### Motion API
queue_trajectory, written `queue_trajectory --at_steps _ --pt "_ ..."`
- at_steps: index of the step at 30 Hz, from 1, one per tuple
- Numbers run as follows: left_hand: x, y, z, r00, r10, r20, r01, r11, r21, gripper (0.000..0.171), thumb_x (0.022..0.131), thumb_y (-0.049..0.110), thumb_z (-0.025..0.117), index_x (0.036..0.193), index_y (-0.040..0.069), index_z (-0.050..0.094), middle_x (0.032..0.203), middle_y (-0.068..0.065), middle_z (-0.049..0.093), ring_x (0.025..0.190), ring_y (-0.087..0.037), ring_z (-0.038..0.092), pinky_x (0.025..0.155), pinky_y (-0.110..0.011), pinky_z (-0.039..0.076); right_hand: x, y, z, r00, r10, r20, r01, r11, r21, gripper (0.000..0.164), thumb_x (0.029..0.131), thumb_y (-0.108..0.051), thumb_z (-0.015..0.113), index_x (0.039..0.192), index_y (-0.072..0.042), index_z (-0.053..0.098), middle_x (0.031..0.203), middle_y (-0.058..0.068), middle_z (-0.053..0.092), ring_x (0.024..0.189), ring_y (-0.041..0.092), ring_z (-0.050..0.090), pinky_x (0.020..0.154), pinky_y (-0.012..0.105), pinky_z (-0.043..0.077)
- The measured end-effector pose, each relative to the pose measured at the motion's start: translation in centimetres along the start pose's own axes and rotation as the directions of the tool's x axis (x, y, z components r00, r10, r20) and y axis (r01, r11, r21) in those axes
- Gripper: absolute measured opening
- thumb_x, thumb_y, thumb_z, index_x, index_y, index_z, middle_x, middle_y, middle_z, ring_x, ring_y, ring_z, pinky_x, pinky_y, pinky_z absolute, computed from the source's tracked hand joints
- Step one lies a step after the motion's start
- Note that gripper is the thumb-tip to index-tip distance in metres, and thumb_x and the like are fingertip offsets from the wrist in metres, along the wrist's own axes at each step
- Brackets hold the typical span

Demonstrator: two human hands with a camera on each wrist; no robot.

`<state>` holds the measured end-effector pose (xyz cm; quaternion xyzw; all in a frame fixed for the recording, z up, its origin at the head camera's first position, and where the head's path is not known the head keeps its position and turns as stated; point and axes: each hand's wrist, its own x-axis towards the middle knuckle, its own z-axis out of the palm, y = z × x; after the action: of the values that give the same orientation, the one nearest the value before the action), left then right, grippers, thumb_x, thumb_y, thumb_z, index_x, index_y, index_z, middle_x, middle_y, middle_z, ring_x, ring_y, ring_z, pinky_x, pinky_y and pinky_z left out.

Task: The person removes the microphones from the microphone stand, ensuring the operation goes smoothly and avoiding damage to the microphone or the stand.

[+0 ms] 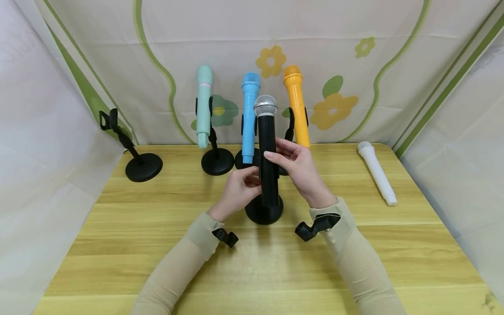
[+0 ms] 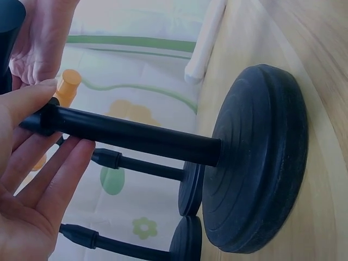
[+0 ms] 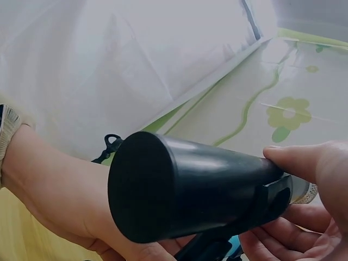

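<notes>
A black microphone with a silver mesh head stands nearly upright in the clip of a black stand. My right hand holds its body between thumb and fingers. Behind and below the microphone, my left hand grips the upper part of the stand's pole, thumb on one side and fingers on the other. The stand's round base rests on the wooden table. In the right wrist view the microphone's flat end faces the camera, and the clip wraps its side.
Behind stand a mint microphone, a blue microphone and an orange microphone, each on a black stand. A bare stand is at the far left. At the right lies a white microphone. A flowered curtain backs the table.
</notes>
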<state>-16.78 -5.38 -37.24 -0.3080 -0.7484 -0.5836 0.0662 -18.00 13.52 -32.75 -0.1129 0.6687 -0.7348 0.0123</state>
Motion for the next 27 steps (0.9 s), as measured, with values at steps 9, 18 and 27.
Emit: queue_trajectory --at_steps 9,18,27 --pt "0.0 -0.5 0.1 1.0 0.005 -0.007 -0.005 1.0 0.007 0.024 0.085 -0.013 0.074 0.109 -0.008 0.072 0.101 -0.02 0.073 0.085 -0.031 0.075 0.075 -0.036 0.062 0.1 -0.2 0.1 1.0 -0.009 0.012 0.009 1.0 0.007 0.053 0.094 -0.01 0.075 0.143 -0.002 0.057 0.122 0.017 0.066 0.107 0.027 0.064 0.097 0.035 0.054" --pt "0.1 -0.5 0.1 1.0 0.015 -0.008 -0.015 1.0 0.019 0.023 0.085 -0.013 0.074 0.108 -0.008 0.072 0.101 -0.02 0.073 0.085 -0.031 0.075 0.074 -0.039 0.063 0.3 -0.1 0.2 1.0 -0.023 0.012 0.023 0.999 0.029 0.051 0.095 -0.006 0.073 0.143 0.0 0.057 0.121 0.018 0.066 0.105 0.026 0.064 0.093 0.033 0.056" --pt "0.2 -2.7 0.5 0.999 0.047 -0.016 -0.047 0.998 0.041 0.027 0.083 -0.014 0.076 0.109 -0.007 0.073 0.103 -0.02 0.074 0.083 -0.03 0.075 0.073 -0.036 0.063 0.5 -0.1 0.3 0.998 -0.059 0.003 0.058 0.997 0.053 0.051 0.094 -0.003 0.071 0.143 0.001 0.056 0.12 0.018 0.065 0.103 0.025 0.064 0.092 0.032 0.056"
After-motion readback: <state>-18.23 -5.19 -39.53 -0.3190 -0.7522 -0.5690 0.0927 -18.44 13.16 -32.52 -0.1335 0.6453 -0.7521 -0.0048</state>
